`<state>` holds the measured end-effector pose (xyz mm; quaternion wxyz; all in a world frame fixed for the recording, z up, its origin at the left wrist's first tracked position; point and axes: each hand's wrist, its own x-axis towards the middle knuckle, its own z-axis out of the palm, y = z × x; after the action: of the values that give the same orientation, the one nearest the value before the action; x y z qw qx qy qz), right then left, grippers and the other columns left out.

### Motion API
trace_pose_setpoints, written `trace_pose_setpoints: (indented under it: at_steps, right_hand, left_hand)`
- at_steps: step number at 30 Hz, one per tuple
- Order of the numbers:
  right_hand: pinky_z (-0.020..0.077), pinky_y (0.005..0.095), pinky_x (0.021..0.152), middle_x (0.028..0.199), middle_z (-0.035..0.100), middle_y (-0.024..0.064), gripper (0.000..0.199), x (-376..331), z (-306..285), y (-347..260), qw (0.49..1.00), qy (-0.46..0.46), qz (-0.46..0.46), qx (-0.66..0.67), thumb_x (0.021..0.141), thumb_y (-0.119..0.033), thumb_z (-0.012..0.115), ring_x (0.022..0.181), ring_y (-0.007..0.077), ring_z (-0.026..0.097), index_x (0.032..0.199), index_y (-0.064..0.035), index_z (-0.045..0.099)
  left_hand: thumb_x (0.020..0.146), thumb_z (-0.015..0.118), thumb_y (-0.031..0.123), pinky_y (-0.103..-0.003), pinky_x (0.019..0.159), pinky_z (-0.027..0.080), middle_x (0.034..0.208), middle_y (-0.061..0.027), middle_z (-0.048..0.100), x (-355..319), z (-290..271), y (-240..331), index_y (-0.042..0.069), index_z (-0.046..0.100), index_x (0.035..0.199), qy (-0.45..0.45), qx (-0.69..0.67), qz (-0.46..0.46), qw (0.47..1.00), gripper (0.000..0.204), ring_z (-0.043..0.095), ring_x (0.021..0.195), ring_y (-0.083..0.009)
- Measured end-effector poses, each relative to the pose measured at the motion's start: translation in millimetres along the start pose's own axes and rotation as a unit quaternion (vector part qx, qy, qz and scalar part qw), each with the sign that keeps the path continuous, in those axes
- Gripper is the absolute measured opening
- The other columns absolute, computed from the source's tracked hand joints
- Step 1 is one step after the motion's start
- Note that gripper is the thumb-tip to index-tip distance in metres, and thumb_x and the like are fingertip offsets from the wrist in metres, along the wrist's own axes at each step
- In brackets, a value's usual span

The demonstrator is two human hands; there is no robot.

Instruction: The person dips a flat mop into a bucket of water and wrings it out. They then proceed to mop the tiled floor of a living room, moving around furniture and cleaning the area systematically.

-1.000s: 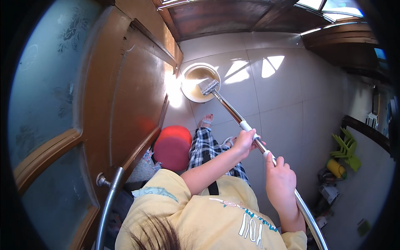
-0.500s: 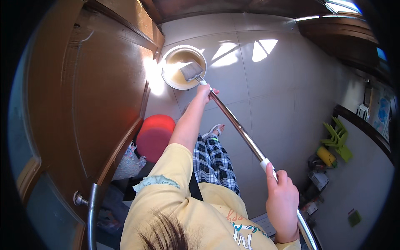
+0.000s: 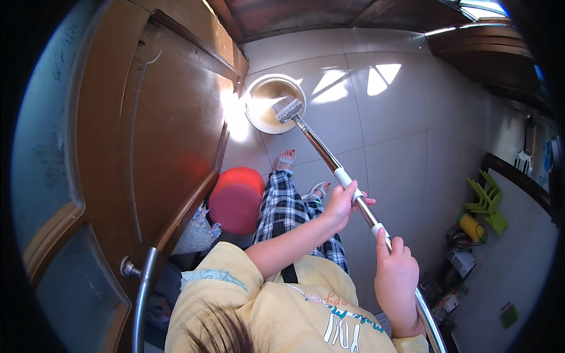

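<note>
I hold a long metal mop handle (image 3: 321,148) with both hands. My left hand (image 3: 342,203) grips it near a white collar halfway up. Lower on the pole, my right hand (image 3: 398,276) is closed around it. The grey mop head (image 3: 288,109) rests over the rim of a white bucket (image 3: 254,115) of murky brown water on the tiled floor ahead. My feet in sandals (image 3: 285,159) stand just behind the bucket.
A brown wooden door (image 3: 147,135) with a metal handle (image 3: 141,294) fills the left side. A red round stool (image 3: 236,199) sits by my left leg. Green plastic items (image 3: 486,200) and clutter lie at the right by a wall. Pale floor tiles (image 3: 400,129) stretch ahead.
My left hand slid back down the pole from near the mop head to the white collar. The mop head stays at the bucket. My view tilted a little.
</note>
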<state>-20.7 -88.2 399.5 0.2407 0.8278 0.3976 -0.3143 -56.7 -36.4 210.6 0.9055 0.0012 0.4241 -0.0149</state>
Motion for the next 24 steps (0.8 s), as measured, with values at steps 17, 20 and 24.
trace_pose_setpoints:
  at_steps: [17, 20, 24]
  right_hand:
    - [0.0391, 0.0266, 0.047, 0.073, 0.042, 0.0088, 0.049, 0, 4, -3, 1.0, 0.014, -0.004, -0.013, 0.059, 0.004, 0.053, 0.059, 0.0187, 0.046, 0.107, -0.0008, 0.045]
    - [0.0389, 0.0249, 0.045, 0.07, 0.041, 0.0065, 0.04, -2, 7, -3, 0.998, 0.038, -0.018, -0.046, 0.064, -0.002, 0.051, 0.056, 0.0164, 0.045, 0.104, -0.0027, 0.048]
    - [0.0382, 0.024, 0.043, 0.068, 0.04, 0.0054, 0.036, 0, 9, -1, 0.998, 0.042, -0.021, -0.051, 0.066, -0.005, 0.051, 0.054, 0.0154, 0.045, 0.102, -0.004, 0.05]
  left_hand:
    - [0.086, 0.028, 0.024, -0.035, 0.071, 0.046, 0.077, -0.0104, 0.048, 46, -33, 22, -0.001, 0.034, 0.089, 0.04, 0.053, -0.058, 0.996, 0.026, 0.055, 0.079, -0.0282]
    - [0.086, 0.031, 0.024, -0.035, 0.071, 0.045, 0.077, -0.0102, 0.048, -15, 7, 10, 0.001, 0.033, 0.086, -0.013, 0.012, -0.064, 0.998, 0.023, 0.055, 0.082, -0.0278]
    - [0.086, 0.03, 0.024, -0.032, 0.064, 0.048, 0.074, -0.0091, 0.048, 20, -17, 11, 0.002, 0.032, 0.084, 0.011, 0.074, -0.035, 0.997, 0.022, 0.057, 0.072, -0.0272]
